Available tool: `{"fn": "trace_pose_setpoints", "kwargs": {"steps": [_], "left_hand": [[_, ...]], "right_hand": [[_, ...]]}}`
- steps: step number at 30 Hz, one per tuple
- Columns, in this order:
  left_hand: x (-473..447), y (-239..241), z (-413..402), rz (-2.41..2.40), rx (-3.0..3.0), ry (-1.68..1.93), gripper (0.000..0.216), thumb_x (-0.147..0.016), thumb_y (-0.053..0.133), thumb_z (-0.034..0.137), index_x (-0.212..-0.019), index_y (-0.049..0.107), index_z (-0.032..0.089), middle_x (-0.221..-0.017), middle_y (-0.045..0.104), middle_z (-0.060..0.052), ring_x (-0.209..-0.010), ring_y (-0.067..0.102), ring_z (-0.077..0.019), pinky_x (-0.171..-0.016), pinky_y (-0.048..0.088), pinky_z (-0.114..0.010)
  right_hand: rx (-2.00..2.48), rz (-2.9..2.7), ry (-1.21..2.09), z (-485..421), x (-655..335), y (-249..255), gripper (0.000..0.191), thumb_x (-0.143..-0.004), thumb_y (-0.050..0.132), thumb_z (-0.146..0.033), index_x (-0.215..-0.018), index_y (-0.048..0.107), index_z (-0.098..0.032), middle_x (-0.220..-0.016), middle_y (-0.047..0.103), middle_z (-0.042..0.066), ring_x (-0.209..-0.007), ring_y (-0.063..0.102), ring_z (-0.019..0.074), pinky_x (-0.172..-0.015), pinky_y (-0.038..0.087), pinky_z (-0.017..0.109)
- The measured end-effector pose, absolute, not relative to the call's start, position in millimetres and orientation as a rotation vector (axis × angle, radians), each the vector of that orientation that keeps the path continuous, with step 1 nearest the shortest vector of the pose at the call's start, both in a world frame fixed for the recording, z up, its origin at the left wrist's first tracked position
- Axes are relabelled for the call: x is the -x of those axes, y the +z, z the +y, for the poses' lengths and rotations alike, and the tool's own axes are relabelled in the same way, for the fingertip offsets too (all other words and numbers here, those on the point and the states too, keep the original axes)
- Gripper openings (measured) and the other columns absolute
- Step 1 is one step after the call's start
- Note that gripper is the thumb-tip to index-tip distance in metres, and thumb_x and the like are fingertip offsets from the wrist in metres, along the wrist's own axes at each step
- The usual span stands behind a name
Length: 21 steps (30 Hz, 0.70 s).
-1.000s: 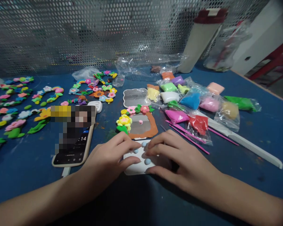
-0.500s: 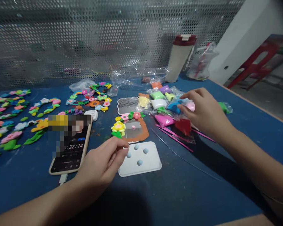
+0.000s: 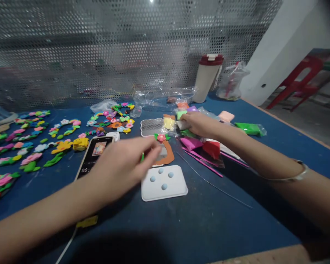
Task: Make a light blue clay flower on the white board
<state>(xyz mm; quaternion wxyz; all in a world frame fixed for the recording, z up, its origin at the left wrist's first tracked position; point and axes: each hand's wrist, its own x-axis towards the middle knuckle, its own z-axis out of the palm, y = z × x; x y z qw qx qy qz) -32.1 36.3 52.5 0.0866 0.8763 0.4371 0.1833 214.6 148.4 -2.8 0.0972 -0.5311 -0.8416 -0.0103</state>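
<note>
We saw the left hand (image 3: 123, 165) above the brown clay frame (image 3: 168, 157), near the middle of the blue bench (image 3: 236, 227). This hand was blurred and its fingers were half curled. A small green clay piece (image 3: 142, 157) was just at the fingertips, but we cannot tell if the hand was grasping it. Just below these fingers, toward the near edge of the bench, lay a white plate (image 3: 178, 190) with four pale blue clay balls (image 3: 164, 186) on it. The hand did not touch the plate. The right hand (image 3: 200, 124) was reaching over the clay bags (image 3: 191, 143) toward the far edge, and its fingers were on a white clay bag (image 3: 182, 125). We cannot tell if they were closed on it. Pink modelling tools (image 3: 200, 161) lay just below this hand.
</note>
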Motion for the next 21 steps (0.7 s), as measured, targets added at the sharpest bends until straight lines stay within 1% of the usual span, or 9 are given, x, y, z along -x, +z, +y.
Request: {"fn": "trace_pose_setpoints", "kwargs": {"steps": [3, 4, 6, 8, 9, 11, 14, 17, 21], "left_hand": [[33, 76, 54, 1.459, -2.627, 0.755, 0.028, -0.090, 0.046, 0.027, -0.065, 0.055, 0.018, -0.054, 0.049, 0.004, -0.052, 0.046, -0.0108, -0.053, 0.028, -0.025], [32, 80, 60, 1.476, -2.613, 0.765, 0.026, -0.090, 0.046, 0.027, -0.068, 0.058, 0.019, -0.057, 0.053, 0.004, -0.055, 0.049, -0.0114, -0.054, 0.030, -0.025], [28, 81, 70, 1.403, -2.624, 0.835, 0.013, -0.086, 0.054, 0.028, -0.089, 0.063, 0.019, -0.082, 0.064, 0.000, -0.072, 0.057, -0.0148, -0.063, 0.038, -0.025], [22, 75, 76, 1.286, -2.699, 0.865, 0.041, -0.080, 0.065, 0.033, -0.116, 0.055, 0.017, -0.116, 0.058, -0.007, -0.099, 0.057, -0.0209, -0.080, 0.042, -0.029], [19, 70, 77, 1.223, -2.726, 0.854, 0.049, -0.079, 0.066, 0.034, -0.122, 0.051, 0.016, -0.123, 0.054, -0.009, -0.108, 0.053, -0.0228, -0.086, 0.041, -0.030], [15, 63, 78, 1.142, -2.684, 0.773, 0.040, -0.083, 0.061, 0.033, -0.119, 0.053, 0.018, -0.120, 0.058, -0.006, -0.106, 0.055, -0.0205, -0.086, 0.041, -0.029], [15, 57, 80, 1.181, -2.487, 0.677, 0.020, -0.087, 0.054, 0.031, -0.103, 0.060, 0.019, -0.100, 0.066, 0.000, -0.089, 0.060, -0.0164, -0.075, 0.042, -0.026], [21, 57, 86, 1.294, -2.284, 0.627, 0.021, -0.086, 0.053, 0.033, -0.093, 0.062, 0.016, -0.088, 0.065, -0.001, -0.078, 0.058, -0.0160, -0.065, 0.041, -0.025], [26, 55, 95, 1.282, -2.144, 0.525, 0.026, -0.086, 0.051, 0.037, -0.088, 0.063, 0.014, -0.074, 0.060, 0.000, -0.064, 0.052, -0.0127, -0.056, 0.037, -0.023]], "right_hand": [[1.594, -2.408, -0.091, 150, -210, 9, 0.025, -0.071, 0.056, -0.007, -0.094, 0.064, -0.011, -0.094, 0.064, 0.017, -0.087, 0.056, 0.0293, -0.070, 0.039, 0.038], [1.596, -2.364, -0.111, 148, -208, 16, 0.027, -0.074, 0.056, -0.011, -0.100, 0.062, -0.010, -0.100, 0.062, 0.019, -0.094, 0.054, 0.0321, -0.073, 0.038, 0.041], [1.550, -2.331, -0.081, 137, -203, 32, 0.028, -0.082, 0.053, -0.021, -0.107, 0.060, -0.014, -0.106, 0.061, 0.016, -0.098, 0.052, 0.0307, -0.076, 0.039, 0.041], [1.411, -2.431, 0.124, 121, -197, 47, 0.024, -0.090, 0.044, -0.033, -0.099, 0.063, -0.021, -0.093, 0.065, 0.005, -0.082, 0.058, 0.0199, -0.068, 0.043, 0.031], [1.263, -2.452, 0.430, 112, -193, 52, 0.027, -0.092, 0.042, -0.037, -0.094, 0.063, -0.021, -0.088, 0.064, 0.003, -0.077, 0.058, 0.0176, -0.063, 0.044, 0.028], [1.057, -2.375, 0.822, 98, -186, 56, 0.029, -0.091, 0.045, -0.045, -0.093, 0.063, -0.022, -0.086, 0.064, 0.001, -0.074, 0.058, 0.0152, -0.059, 0.044, 0.026], [1.014, -2.193, 1.082, 92, -181, 47, 0.032, -0.089, 0.048, -0.048, -0.083, 0.063, -0.021, -0.080, 0.064, 0.001, -0.070, 0.059, 0.0132, -0.056, 0.044, 0.024], [1.005, -1.958, 1.340, 99, -181, 35, 0.028, -0.088, 0.052, -0.045, -0.079, 0.061, -0.020, -0.073, 0.064, 0.000, -0.066, 0.062, 0.0122, -0.058, 0.048, 0.024], [0.930, -1.888, 1.687, 108, -184, 31, 0.018, -0.086, 0.059, -0.031, -0.076, 0.065, -0.018, -0.071, 0.067, 0.001, -0.068, 0.065, 0.0110, -0.068, 0.054, 0.024]]}}
